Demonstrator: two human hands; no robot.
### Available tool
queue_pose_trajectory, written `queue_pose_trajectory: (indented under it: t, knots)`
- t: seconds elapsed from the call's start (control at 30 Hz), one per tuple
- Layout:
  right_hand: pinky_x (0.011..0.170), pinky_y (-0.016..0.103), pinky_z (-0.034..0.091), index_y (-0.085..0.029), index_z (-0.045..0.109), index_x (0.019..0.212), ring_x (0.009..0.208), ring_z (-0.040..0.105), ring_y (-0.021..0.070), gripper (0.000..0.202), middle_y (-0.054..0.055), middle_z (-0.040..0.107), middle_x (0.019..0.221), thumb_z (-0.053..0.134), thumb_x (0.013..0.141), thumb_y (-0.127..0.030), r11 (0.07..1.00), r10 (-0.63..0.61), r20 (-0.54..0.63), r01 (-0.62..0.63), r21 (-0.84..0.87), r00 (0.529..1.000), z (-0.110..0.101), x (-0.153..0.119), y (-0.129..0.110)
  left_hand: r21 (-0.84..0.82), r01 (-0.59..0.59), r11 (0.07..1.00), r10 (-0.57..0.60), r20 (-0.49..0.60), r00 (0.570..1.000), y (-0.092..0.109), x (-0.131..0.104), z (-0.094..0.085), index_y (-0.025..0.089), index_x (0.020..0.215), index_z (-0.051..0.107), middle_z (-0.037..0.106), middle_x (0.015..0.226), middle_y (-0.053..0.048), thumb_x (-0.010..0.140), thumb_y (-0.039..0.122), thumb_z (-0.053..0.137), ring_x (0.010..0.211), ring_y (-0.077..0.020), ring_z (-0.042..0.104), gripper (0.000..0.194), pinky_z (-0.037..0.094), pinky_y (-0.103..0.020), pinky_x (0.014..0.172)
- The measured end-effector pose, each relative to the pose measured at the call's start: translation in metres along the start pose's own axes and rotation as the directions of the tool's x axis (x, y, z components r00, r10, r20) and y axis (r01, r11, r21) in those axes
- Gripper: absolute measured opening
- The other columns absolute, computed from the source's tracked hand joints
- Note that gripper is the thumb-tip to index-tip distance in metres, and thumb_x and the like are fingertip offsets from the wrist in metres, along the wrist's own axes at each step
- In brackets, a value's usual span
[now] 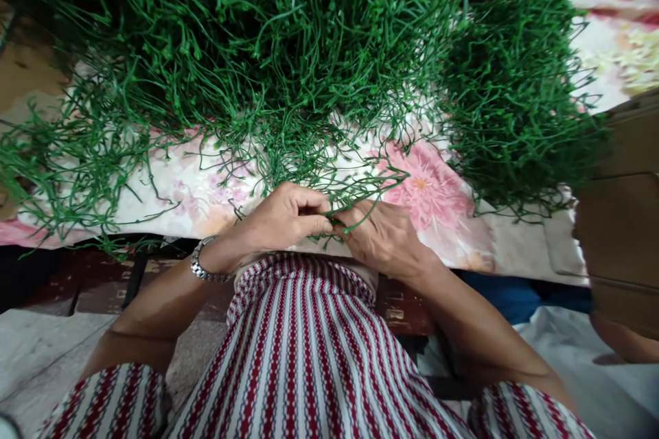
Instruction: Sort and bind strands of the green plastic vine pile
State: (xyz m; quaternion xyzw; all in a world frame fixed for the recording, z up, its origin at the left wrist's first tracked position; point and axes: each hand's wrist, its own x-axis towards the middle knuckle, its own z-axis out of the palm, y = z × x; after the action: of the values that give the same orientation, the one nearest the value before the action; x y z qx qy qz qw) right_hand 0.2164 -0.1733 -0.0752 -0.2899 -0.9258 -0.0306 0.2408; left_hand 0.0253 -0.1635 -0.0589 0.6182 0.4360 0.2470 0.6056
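Observation:
My left hand (291, 214) and my right hand (379, 234) meet at the front edge of the table, fingertips pinched together. Between them is a thin green plastic-looking stem (355, 225), one of a few strands that fan out to the upper right over my right hand. Both hands are closed on these stems; the exact spot gripped is hidden by my fingers. Just beyond my fingers lies a loose scatter of green stems (293, 158), joining a large heap of the same stems (268, 34) that fills the far side.
A floral cloth (422, 185) covers the table. A dense pile of green stems (515, 96) stands at the right, looser stems (93, 164) at the left. A cardboard box (618, 219) is at the right edge. Part of another person's leg (499, 295) shows below the table.

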Motion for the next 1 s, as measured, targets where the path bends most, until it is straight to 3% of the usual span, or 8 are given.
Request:
queue_pose_trajectory:
  t: [0.13,0.3,0.43,0.53,0.7,0.8,1.0]
  knots:
    - [0.052,0.026,0.038,-0.015,0.052,0.087,0.060,0.052,0.0130,0.015,0.003,0.059,0.068,0.043,0.089,-0.026,0.983,0.045,-0.038,-0.037,0.182,0.998,0.007,-0.001,0.001,-0.049,-0.022,0.999,0.021,-0.020,1.000,-0.004,0.001,0.003,0.013,0.053,0.053,0.043,0.050,0.004,0.070,0.020,0.059,0.049,-0.0060,0.038,0.020,0.028,-0.018,0.047]
    - [0.050,0.024,0.038,-0.016,0.053,0.074,0.052,0.050,0.0112,0.021,0.002,0.057,0.059,0.043,0.089,-0.026,0.946,0.123,-0.048,-0.103,0.307,0.991,0.009,-0.001,-0.001,-0.113,0.008,0.994,-0.009,-0.008,1.000,-0.002,0.000,0.007,0.013,0.051,0.052,0.039,0.050,0.004,0.069,0.019,0.059,0.048,-0.0055,0.034,0.021,0.025,-0.018,0.046]
    - [0.052,0.021,0.039,-0.015,0.056,0.074,0.057,0.053,0.0097,0.020,0.002,0.060,0.064,0.044,0.088,-0.023,0.893,0.085,0.026,-0.088,0.442,0.996,0.005,-0.002,0.000,-0.168,-0.004,0.986,0.023,0.110,0.994,-0.004,-0.001,0.007,0.013,0.055,0.051,0.039,0.054,0.004,0.073,0.022,0.056,0.051,-0.0064,0.034,0.021,0.026,-0.019,0.048]
    - [0.051,0.021,0.036,-0.016,0.053,0.067,0.052,0.049,0.0084,0.024,-0.001,0.054,0.055,0.046,0.088,-0.026,0.837,0.078,0.069,-0.103,0.538,0.995,0.004,-0.002,0.000,-0.198,-0.019,0.980,0.055,0.175,0.983,-0.009,-0.003,0.008,0.014,0.054,0.043,0.034,0.053,0.004,0.076,0.027,0.055,0.049,-0.0060,0.029,0.027,0.023,-0.020,0.045]
    - [0.046,0.022,0.027,-0.018,0.039,0.055,0.043,0.034,0.0069,0.034,-0.005,0.034,0.046,0.045,0.088,-0.027,0.704,0.031,0.171,-0.143,0.695,0.985,-0.001,0.001,0.000,-0.260,-0.014,0.966,0.079,0.244,0.967,-0.014,-0.008,0.010,0.016,0.053,0.038,0.029,0.052,0.005,0.076,0.029,0.056,0.048,-0.0059,0.024,0.032,0.019,-0.021,0.044]
    - [0.046,0.023,0.027,-0.019,0.039,0.055,0.044,0.034,0.0072,0.035,-0.005,0.033,0.047,0.043,0.088,-0.032,0.594,0.004,0.223,-0.182,0.784,0.975,-0.005,0.003,0.001,-0.300,0.029,0.953,0.058,0.275,0.960,-0.012,-0.010,0.014,0.016,0.053,0.039,0.030,0.051,0.005,0.075,0.031,0.057,0.047,-0.0059,0.023,0.033,0.019,-0.022,0.044]
    - [0.046,0.020,0.033,-0.018,0.046,0.058,0.047,0.040,0.0068,0.030,-0.003,0.041,0.051,0.047,0.085,-0.032,0.385,0.098,0.205,-0.227,0.894,0.974,-0.003,0.004,0.004,-0.533,0.089,0.841,-0.024,0.127,0.992,-0.011,-0.010,0.031,0.016,0.048,0.040,0.031,0.048,0.005,0.065,0.046,0.065,0.043,-0.0045,0.025,0.043,0.020,-0.022,0.041]
